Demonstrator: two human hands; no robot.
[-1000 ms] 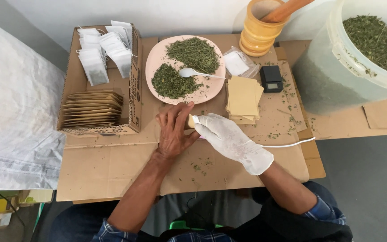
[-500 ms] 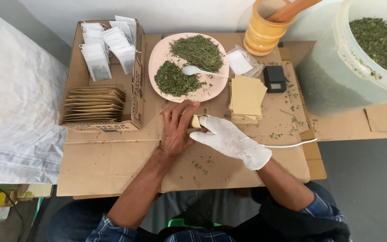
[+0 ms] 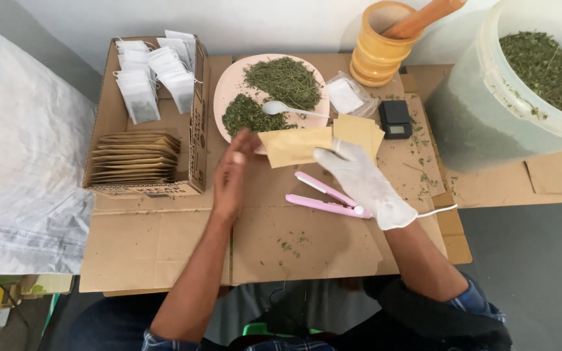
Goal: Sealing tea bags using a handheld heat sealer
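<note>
Kraft paper pouch (image 3: 292, 145) hangs above the tabletop (image 3: 307, 240), pinched at opposite ends by the bare left hand (image 3: 231, 170) and the gloved right hand (image 3: 359, 179). Just below lies a pink heat sealer (image 3: 325, 199); sealing looks finished, so setting the pouch aside seems next.

Right hand (image 3: 359, 179) white-gloved; left hand (image 3: 231, 175) bare (blue plaid sleeves).
</note>
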